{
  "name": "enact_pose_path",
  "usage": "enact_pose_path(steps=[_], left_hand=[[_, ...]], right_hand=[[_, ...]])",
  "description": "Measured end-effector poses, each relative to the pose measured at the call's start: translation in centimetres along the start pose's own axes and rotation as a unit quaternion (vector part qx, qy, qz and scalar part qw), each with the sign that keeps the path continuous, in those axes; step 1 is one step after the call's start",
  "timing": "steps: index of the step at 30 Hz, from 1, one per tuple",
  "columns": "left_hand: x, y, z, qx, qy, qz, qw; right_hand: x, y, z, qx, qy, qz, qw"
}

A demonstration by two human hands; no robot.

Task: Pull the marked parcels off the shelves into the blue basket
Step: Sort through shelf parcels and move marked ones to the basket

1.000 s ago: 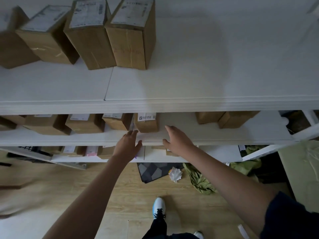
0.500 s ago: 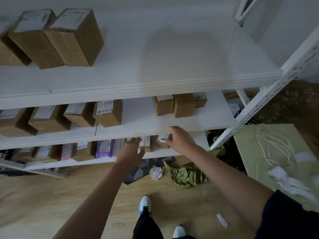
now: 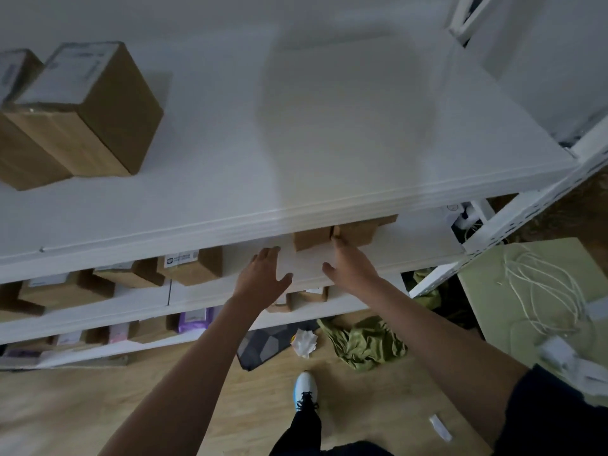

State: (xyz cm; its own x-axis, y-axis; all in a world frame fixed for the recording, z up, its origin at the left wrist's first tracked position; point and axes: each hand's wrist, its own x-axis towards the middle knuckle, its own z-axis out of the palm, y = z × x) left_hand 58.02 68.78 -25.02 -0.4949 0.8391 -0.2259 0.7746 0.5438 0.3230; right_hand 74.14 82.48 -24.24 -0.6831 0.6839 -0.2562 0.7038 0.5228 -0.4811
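Note:
Two brown cardboard parcels stand side by side on the second shelf (image 3: 418,245), half hidden under the top shelf's edge: one (image 3: 311,237) on the left, one (image 3: 357,232) on the right. My right hand (image 3: 350,266) reaches in with its fingertips touching the gap between them, fingers apart. My left hand (image 3: 263,274) hovers open over the shelf board just left of the left parcel, holding nothing. No blue basket is in view.
More brown parcels sit on the top shelf (image 3: 85,106) and on the second shelf at left (image 3: 190,264). Lower shelves hold small boxes and a purple packet (image 3: 194,320). On the wooden floor lie a green cloth (image 3: 365,343) and crumpled paper (image 3: 304,340). A green table (image 3: 539,291) with white cables stands right.
My view has swung right along the shelves. Both hands rose from the lower shelf edge to the second shelf, and the right hand now touches the two parcels there.

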Motion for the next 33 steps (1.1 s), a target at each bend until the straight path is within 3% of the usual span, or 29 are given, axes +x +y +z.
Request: enact_pose_path(steps=[7, 10, 12, 13, 16, 18, 25, 33], left_hand=[[5.2, 0.2, 0.1, -0.07, -0.049, -0.029, 0.996], [6.8, 0.9, -0.2, -0.192, -0.093, -0.023, 0.977], [7.4, 1.3, 0.0, -0.159, -0.16, -0.042, 0.973], [7.4, 1.3, 0.2, -0.121, -0.152, -0.045, 0.98], [6.4, 1.4, 0.5, -0.113, -0.015, -0.006, 0.993], [4.7, 1.8, 0.4, -0.093, 0.016, 0.008, 0.996], [-2.9, 2.7, 2.3, -0.026, 0.016, 0.014, 0.999], [-11.2, 5.1, 2.8, -0.074, 0.033, -0.007, 0.997]], right_hand=[[3.6, 0.6, -0.6, 0.055, 0.013, 0.053, 0.997], [4.5, 0.4, -0.9, 0.093, 0.011, 0.01, 0.996], [4.6, 0.0, -1.1, 0.1, 0.012, -0.011, 0.995], [4.6, -0.2, -1.2, 0.098, 0.012, -0.012, 0.995], [3.8, 0.1, -0.8, 0.089, 0.033, -0.007, 0.995], [2.4, 0.5, -0.5, 0.071, 0.03, -0.009, 0.997], [-4.2, 1.8, -0.4, 0.037, -0.006, -0.056, 0.998], [-11.8, 2.6, -0.5, 0.066, 0.006, -0.104, 0.992]])
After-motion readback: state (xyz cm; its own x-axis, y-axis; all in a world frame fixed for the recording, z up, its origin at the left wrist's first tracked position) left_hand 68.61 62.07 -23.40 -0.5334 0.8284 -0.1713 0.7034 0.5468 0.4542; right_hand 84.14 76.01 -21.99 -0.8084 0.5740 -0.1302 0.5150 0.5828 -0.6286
